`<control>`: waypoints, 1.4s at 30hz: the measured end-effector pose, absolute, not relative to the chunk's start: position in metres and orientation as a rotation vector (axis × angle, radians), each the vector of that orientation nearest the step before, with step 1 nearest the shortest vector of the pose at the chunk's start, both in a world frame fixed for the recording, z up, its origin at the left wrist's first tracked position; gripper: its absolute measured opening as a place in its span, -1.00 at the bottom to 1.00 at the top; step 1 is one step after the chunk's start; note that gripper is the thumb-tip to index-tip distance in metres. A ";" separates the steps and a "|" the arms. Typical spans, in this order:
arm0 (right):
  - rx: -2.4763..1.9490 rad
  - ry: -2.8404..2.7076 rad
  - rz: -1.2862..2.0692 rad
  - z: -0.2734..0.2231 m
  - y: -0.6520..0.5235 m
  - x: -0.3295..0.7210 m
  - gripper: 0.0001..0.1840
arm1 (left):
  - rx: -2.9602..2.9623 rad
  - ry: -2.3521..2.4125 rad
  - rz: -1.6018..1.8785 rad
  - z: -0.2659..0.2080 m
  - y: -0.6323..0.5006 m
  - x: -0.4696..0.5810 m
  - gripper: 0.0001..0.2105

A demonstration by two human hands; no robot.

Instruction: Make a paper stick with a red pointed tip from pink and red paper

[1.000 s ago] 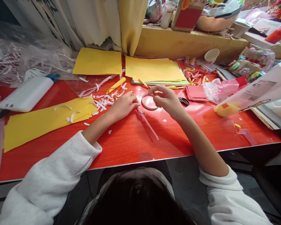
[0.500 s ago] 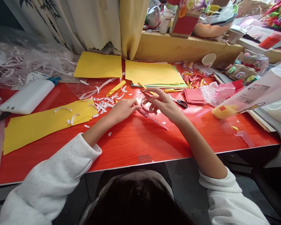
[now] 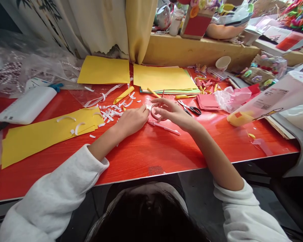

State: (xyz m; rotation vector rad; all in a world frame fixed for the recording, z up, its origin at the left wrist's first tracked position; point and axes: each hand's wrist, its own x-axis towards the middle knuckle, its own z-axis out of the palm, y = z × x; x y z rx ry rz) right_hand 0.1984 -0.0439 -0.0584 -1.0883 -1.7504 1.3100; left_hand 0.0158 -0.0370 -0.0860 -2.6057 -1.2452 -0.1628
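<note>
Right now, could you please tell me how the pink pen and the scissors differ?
The pink pen is one slim, straight stick, while the scissors have black handles and silvery blades. The pen is nearer the front edge of the table than the scissors. Both are close to the right hand.

Red table (image 3: 133, 156): wood-grain top, pale front edge, glare on the back middle. Behind table: off-white curtain (image 3: 101, 27), dark bamboo print, yellowish panel (image 3: 140, 30) hanging alongside. Behind table's right half: yellow ledge (image 3: 192, 50), cluttered. Below table: gray floor (image 3: 200, 191), dim. Off table's right front corner: dark chair (image 3: 293, 191), cut off. Far back-left of table: dark, details unclear.
</note>
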 end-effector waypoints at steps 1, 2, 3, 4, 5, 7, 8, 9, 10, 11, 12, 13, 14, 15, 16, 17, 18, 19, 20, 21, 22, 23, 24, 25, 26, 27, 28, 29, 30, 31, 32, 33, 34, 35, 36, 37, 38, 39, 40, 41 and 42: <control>-1.084 -1.733 1.333 -0.059 -0.044 0.198 -0.67 | -2.616 -1.216 -0.148 -0.086 -0.036 0.015 -0.76; -1.075 -1.714 1.336 -0.059 -0.044 0.198 -0.68 | -2.623 -1.199 -0.131 -0.087 -0.035 0.014 -0.77; -1.066 -1.700 1.321 -0.060 -0.043 0.198 -0.69 | -2.626 -1.185 -0.112 -0.087 -0.034 0.013 -0.78; -1.061 -1.694 1.297 -0.061 -0.042 0.199 -0.69 | -2.624 -1.177 -0.096 -0.087 -0.033 0.013 -0.79; -1.063 -1.692 1.270 -0.061 -0.041 0.200 -0.67 | -2.620 -1.167 -0.084 -0.087 -0.033 0.012 -0.80; -1.091 -1.683 1.233 -0.062 -0.039 0.202 -0.50 | -2.616 -1.132 -0.068 -0.086 -0.032 0.011 -0.78; -1.110 -1.668 1.224 -0.062 -0.039 0.203 -0.44 | -2.619 -1.112 -0.061 -0.086 -0.032 0.011 -0.77; -1.123 -1.654 1.220 -0.062 -0.038 0.204 -0.42 | -2.622 -1.096 -0.055 -0.086 -0.032 0.011 -0.77; -1.127 -1.645 1.217 -0.062 -0.038 0.204 -0.45 | -2.623 -1.089 -0.057 -0.085 -0.033 0.012 -0.76; -1.119 -1.643 1.215 -0.062 -0.038 0.204 -0.52 | -2.624 -1.095 -0.075 -0.086 -0.033 0.012 -0.76; -1.108 -1.648 1.211 -0.063 -0.038 0.204 -0.59 | -2.619 -1.124 -0.114 -0.086 -0.033 0.012 -0.76; -1.099 -1.660 1.206 -0.063 -0.039 0.203 -0.65 | -2.614 -1.178 -0.171 -0.086 -0.033 0.012 -0.76; -1.093 -1.675 1.202 -0.063 -0.039 0.203 -0.69 | -2.611 -1.253 -0.239 -0.087 -0.033 0.013 -0.74; -1.092 -1.685 1.198 -0.063 -0.039 0.203 -0.71 | -2.617 -1.341 -0.313 -0.087 -0.032 0.013 -0.70; -1.093 -1.691 1.192 -0.063 -0.039 0.203 -0.71 | -2.629 -1.436 -0.388 -0.087 -0.030 0.013 -0.67; -1.098 -1.696 1.182 -0.063 -0.039 0.203 -0.72 | -2.645 -1.531 -0.469 -0.086 -0.028 0.012 -0.65; -1.103 -1.706 1.167 -0.062 -0.039 0.204 -0.73 | -2.658 -1.622 -0.567 -0.085 -0.026 0.012 -0.64; -1.102 -1.717 1.147 -0.062 -0.038 0.204 -0.75 | -2.660 -1.714 -0.692 -0.083 -0.024 0.012 -0.64; -1.099 -1.731 1.125 -0.062 -0.037 0.205 -0.77 | -2.647 -1.803 -0.843 -0.080 -0.023 0.011 -0.64; -1.096 -1.745 1.105 -0.062 -0.037 0.205 -0.80 | -2.619 -1.891 -1.012 -0.077 -0.022 0.011 -0.62; -1.086 -1.759 1.095 -0.062 -0.037 0.205 -0.82 | -2.594 -1.965 -1.176 -0.074 -0.022 0.011 -0.60; -1.070 -1.771 1.098 -0.062 -0.037 0.205 -0.84 | -2.592 -2.002 -1.313 -0.071 -0.023 0.011 -0.59; -1.051 -1.782 1.112 -0.063 -0.038 0.204 -0.85 | -2.623 -2.008 -1.416 -0.068 -0.024 0.011 -0.60; -1.032 -1.799 1.136 -0.063 -0.039 0.203 -0.84 | -2.697 -1.990 -1.474 -0.066 -0.026 0.012 -0.62; -1.012 -1.821 1.160 -0.063 -0.040 0.201 -0.81 | -2.804 -1.957 -1.480 -0.065 -0.027 0.013 -0.65; -0.995 -1.844 1.175 -0.064 -0.042 0.200 -0.75 | -2.923 -1.922 -1.448 -0.065 -0.029 0.015 -0.68; -0.987 -1.867 1.175 -0.064 -0.043 0.199 -0.67 | -3.033 -1.892 -1.401 -0.065 -0.030 0.016 -0.71; -0.992 -1.894 1.157 -0.064 -0.044 0.200 -0.59 | -3.110 -1.874 -1.366 -0.066 -0.030 0.016 -0.74; -1.010 -1.927 1.119 -0.064 -0.045 0.201 -0.50 | -3.147 -1.867 -1.356 -0.068 -0.030 0.016 -0.77; -1.043 -1.965 1.055 -0.064 -0.045 0.203 -0.43 | -3.144 -1.875 -1.372 -0.070 -0.028 0.015 -0.78; -1.089 -2.011 0.968 -0.063 -0.045 0.206 -0.39 | -3.110 -1.898 -1.407 -0.072 -0.026 0.014 -0.80; -1.146 -2.068 0.862 -0.062 -0.044 0.209 -0.40 | -3.064 -1.925 -1.448 -0.074 -0.024 0.013 -0.80; -1.207 -2.133 0.740 -0.060 -0.043 0.213 -0.47 | -3.020 -1.950 -1.474 -0.076 -0.021 0.011 -0.80; -1.273 -2.215 0.630 -0.059 -0.042 0.217 -0.59 | -2.998 -1.965 -1.486 -0.078 -0.019 0.010 -0.80; -1.341 -2.321 0.559 -0.057 -0.041 0.219 -0.72 | -2.995 -1.975 -1.484 -0.079 -0.017 0.009 -0.79; -1.397 -2.419 0.518 -0.056 -0.040 0.221 -0.84 | -3.006 -1.988 -1.470 -0.081 -0.016 0.009 -0.78; -1.434 -2.498 0.505 -0.056 -0.039 0.222 -0.90 | -3.032 -2.004 -1.443 -0.081 -0.015 0.009 -0.77; -1.458 -2.544 0.501 -0.056 -0.039 0.223 -0.92 | -3.058 -2.034 -1.400 -0.082 -0.015 0.009 -0.76; -1.474 -2.565 0.505 -0.057 -0.039 0.222 -0.92 | -3.081 -2.072 -1.353 -0.082 -0.016 0.010 -0.75; -1.487 -2.567 0.513 -0.058 -0.039 0.221 -0.93 | -3.097 -2.110 -1.317 -0.081 -0.016 0.011 -0.75; -1.495 -2.567 0.531 -0.059 -0.040 0.220 -0.94 | -3.110 -2.137 -1.307 -0.080 -0.017 0.012 -0.76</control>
